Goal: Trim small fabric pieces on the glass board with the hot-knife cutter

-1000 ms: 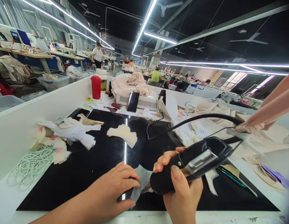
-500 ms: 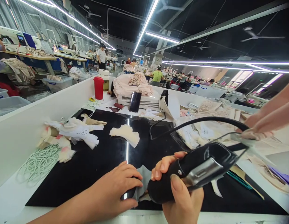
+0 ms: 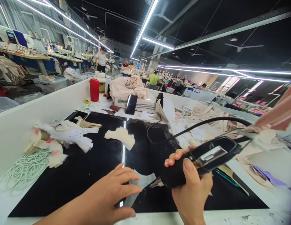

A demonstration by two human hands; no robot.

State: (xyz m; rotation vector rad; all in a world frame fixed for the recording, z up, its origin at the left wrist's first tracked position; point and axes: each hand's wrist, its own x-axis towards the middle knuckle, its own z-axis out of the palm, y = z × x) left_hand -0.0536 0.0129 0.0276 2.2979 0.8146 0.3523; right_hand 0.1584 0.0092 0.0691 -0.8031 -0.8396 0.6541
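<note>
My right hand (image 3: pixel 191 184) grips a black corded hand tool (image 3: pixel 199 161) with a silver metal lever on its side and a narrow metal tip. I cannot make out what kind of tool it is. Its tip points left and meets, or nearly meets, the right edge of a small translucent grey sheet (image 3: pixel 136 187) on the glossy black mat (image 3: pixel 84 181). With fingers stretched and apart, my left hand (image 3: pixel 117 190) rests over the left side of that sheet. The index fingertip lies close to the tool's tip.
A cream stack of cut pieces (image 3: pixel 120 137) lies ahead on the mat. White scraps (image 3: pixel 72 132) and pale green cord (image 3: pixel 25 168) are at the left. A red cup (image 3: pixel 94 90) and phone (image 3: pixel 130 104) stand behind. Teal-handled scissors (image 3: pixel 226 177) lie right, below the hanging tool cable (image 3: pixel 194 131).
The tool in my right hand has shifted right, away from my left hand, so its metal tip and more of the grey sheet show. My left fingers have straightened and spread.
</note>
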